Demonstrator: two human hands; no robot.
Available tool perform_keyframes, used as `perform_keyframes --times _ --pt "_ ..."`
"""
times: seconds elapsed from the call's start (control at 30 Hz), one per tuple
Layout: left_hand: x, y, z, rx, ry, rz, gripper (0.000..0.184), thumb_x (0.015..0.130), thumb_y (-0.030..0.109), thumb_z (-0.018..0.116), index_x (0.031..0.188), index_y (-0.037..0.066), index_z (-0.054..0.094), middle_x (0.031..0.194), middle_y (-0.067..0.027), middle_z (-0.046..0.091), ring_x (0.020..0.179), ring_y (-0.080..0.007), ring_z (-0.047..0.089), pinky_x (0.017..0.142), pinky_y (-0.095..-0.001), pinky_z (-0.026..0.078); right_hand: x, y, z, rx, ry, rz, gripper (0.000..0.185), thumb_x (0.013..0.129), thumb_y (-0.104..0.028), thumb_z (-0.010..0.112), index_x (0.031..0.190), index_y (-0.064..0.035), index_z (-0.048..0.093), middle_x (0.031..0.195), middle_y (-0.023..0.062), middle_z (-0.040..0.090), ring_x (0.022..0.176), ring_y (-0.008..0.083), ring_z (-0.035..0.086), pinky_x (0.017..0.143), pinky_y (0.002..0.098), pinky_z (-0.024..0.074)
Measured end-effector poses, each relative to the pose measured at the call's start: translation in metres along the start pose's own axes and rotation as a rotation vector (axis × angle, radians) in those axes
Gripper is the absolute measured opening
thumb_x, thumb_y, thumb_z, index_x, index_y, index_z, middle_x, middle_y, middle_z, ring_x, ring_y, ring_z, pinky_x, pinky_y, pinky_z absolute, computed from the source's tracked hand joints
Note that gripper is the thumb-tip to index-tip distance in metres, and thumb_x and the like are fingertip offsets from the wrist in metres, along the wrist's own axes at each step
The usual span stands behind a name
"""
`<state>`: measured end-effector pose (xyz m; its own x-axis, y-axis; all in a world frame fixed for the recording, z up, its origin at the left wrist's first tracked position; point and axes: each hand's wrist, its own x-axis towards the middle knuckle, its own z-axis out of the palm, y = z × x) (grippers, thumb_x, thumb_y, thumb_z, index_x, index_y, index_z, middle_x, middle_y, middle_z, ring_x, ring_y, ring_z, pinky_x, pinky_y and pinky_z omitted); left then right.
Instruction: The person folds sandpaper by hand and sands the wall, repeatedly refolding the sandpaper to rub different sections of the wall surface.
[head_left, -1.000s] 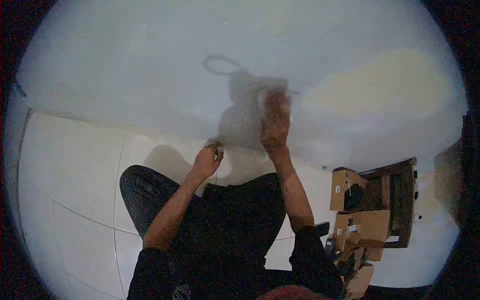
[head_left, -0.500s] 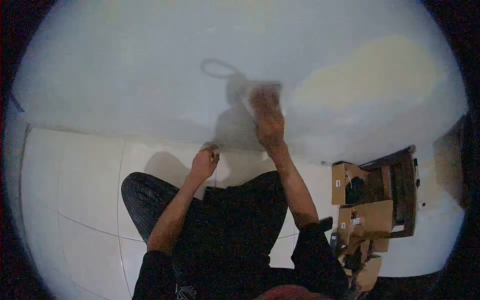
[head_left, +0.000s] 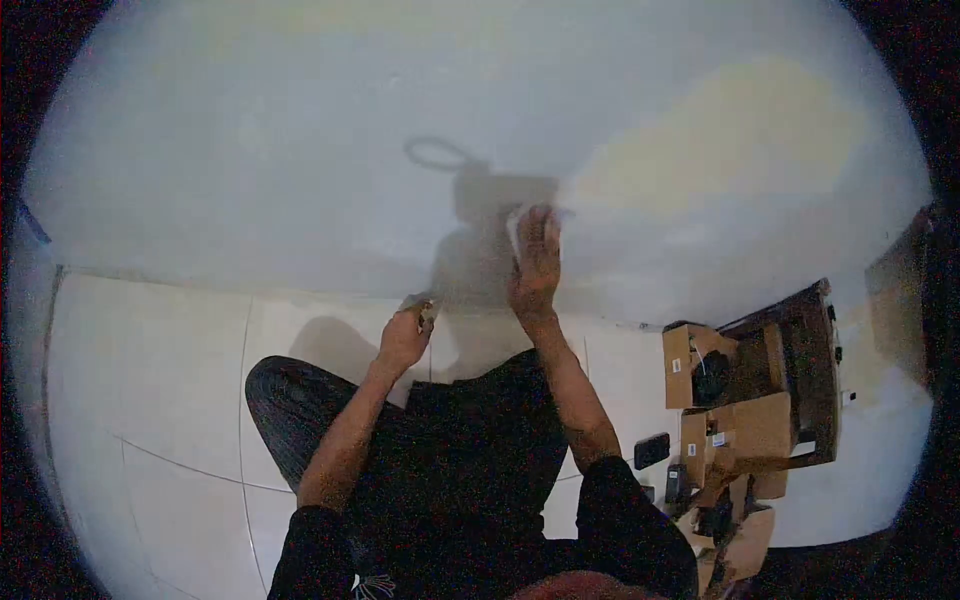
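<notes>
My right hand (head_left: 537, 258) presses a pale, flat piece, perhaps sheet or cloth (head_left: 514, 232), against the white wall (head_left: 300, 150). Its fingers point up the wall, and the piece shows at their left edge. Lower and to the left, my left hand (head_left: 407, 333) is closed near the foot of the wall, above my knees. Something small and light shows at its fingertips, too small to name. A shadow with a loop shape falls on the wall above both hands.
Open cardboard boxes (head_left: 762, 432) with dark items stand at the right, beside a dark wooden frame (head_left: 808, 375). A small black object (head_left: 652, 450) lies on the tiled floor (head_left: 170, 380) near them. A yellowish patch (head_left: 730, 140) marks the wall.
My right hand has moved down the wall, and the pale piece now shows more clearly beside its fingers. My left hand stays closed in nearly the same place. The view has shifted slightly.
</notes>
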<state>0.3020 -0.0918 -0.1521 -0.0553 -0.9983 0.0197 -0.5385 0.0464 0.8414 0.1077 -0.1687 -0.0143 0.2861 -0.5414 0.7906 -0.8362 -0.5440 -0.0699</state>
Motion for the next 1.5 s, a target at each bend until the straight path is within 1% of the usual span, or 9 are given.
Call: perform_keyframes --times 0.07,0.2,0.37,0.57,0.7,0.97,1.07,1.27,1.5 --pt "0.004 -0.005 0.004 0.025 0.012 0.027 0.032 0.084 0.016 0.057 0.113 0.003 0.059 0.094 -0.0227 0.065 0.089 -0.0407 0.062 0.077 -0.0474 0.050 -0.011 0.013 0.009 0.042 -0.020 -0.133 0.044 0.092 -0.007 0.045 0.134 0.0022 0.045 0.143 0.0209 0.039 0.136 0.0425 0.030 0.109 0.0543 0.0270" --pt "0.011 -0.005 0.001 0.036 -0.024 0.033 0.034 0.084 0.016 0.058 0.117 0.003 0.057 0.092 -0.0223 0.065 0.088 -0.0396 0.063 0.076 -0.0480 0.051 0.026 0.015 0.008 0.015 0.068 -0.151 0.043 0.094 -0.009 0.045 0.135 0.0031 0.044 0.144 0.0213 0.038 0.136 0.0427 0.029 0.108 0.0550 0.0273" --pt "0.009 -0.004 0.003 0.031 -0.014 0.048 0.035 0.085 0.016 0.057 0.117 0.003 0.056 0.088 -0.0227 0.065 0.084 -0.0396 0.063 0.074 -0.0481 0.051 0.095 0.000 -0.009 0.045 0.317 -0.265 0.045 0.095 -0.015 0.044 0.136 0.0038 0.042 0.145 0.0217 0.036 0.136 0.0441 0.028 0.110 0.0550 0.0244" --pt "0.010 -0.002 0.001 -0.040 0.012 0.055 0.035 0.085 0.017 0.057 0.117 0.002 0.056 0.087 -0.0238 0.064 0.078 -0.0417 0.062 0.072 -0.0487 0.051 0.010 0.005 0.007 0.027 0.027 0.000 0.048 0.098 -0.025 0.037 0.137 0.0039 0.041 0.146 0.0224 0.033 0.138 0.0432 0.024 0.111 0.0549 0.0187" --pt "0.007 -0.005 0.006 0.018 0.036 0.098 0.034 0.086 0.016 0.056 0.116 0.002 0.057 0.088 -0.0243 0.064 0.081 -0.0429 0.062 0.074 -0.0486 0.051 -0.009 0.015 0.006 -0.002 0.057 0.020 0.048 0.098 -0.025 0.037 0.137 0.0024 0.041 0.147 0.0209 0.034 0.138 0.0420 0.024 0.111 0.0550 0.0195" --pt "0.010 -0.016 0.012 0.015 0.052 0.124 0.034 0.085 0.015 0.057 0.117 0.002 0.057 0.089 -0.0233 0.065 0.082 -0.0429 0.062 0.075 -0.0484 0.050 0.092 0.005 -0.024 -0.015 0.269 -0.182 0.044 0.095 -0.017 0.043 0.136 -0.0004 0.045 0.146 0.0163 0.037 0.139 0.0379 0.024 0.111 0.0562 0.0184" --pt "0.012 -0.017 0.011 -0.041 0.079 0.197 0.034 0.086 0.018 0.057 0.117 0.003 0.057 0.088 -0.0234 0.065 0.081 -0.0418 0.062 0.073 -0.0477 0.050 0.082 -0.001 -0.017 0.033 0.231 -0.082 0.043 0.096 -0.018 0.044 0.136 -0.0015 0.046 0.146 0.0155 0.037 0.139 0.0378 0.024 0.111 0.0577 0.0180" --pt "0.014 -0.011 0.004 -0.014 0.007 0.062 0.036 0.086 0.022 0.058 0.116 0.002 0.058 0.085 -0.0245 0.064 0.080 -0.0398 0.063 0.069 -0.0476 0.050 0.010 0.001 0.011 0.000 0.132 0.053 0.045 0.097 -0.022 0.043 0.137 -0.0024 0.044 0.147 0.0153 0.036 0.139 0.0394 0.024 0.112 0.0572 0.0125" --pt "0.013 -0.003 -0.002 0.062 0.052 0.118 0.035 0.086 0.019 0.058 0.116 -0.001 0.057 0.085 -0.0240 0.064 0.076 -0.0403 0.063 0.068 -0.0470 0.051 0.054 0.007 0.003 -0.123 0.187 0.023 0.044 0.095 -0.020 0.045 0.137 -0.0056 0.046 0.146 0.0114 0.038 0.140 0.0390 0.022 0.110 0.0636 0.0067"
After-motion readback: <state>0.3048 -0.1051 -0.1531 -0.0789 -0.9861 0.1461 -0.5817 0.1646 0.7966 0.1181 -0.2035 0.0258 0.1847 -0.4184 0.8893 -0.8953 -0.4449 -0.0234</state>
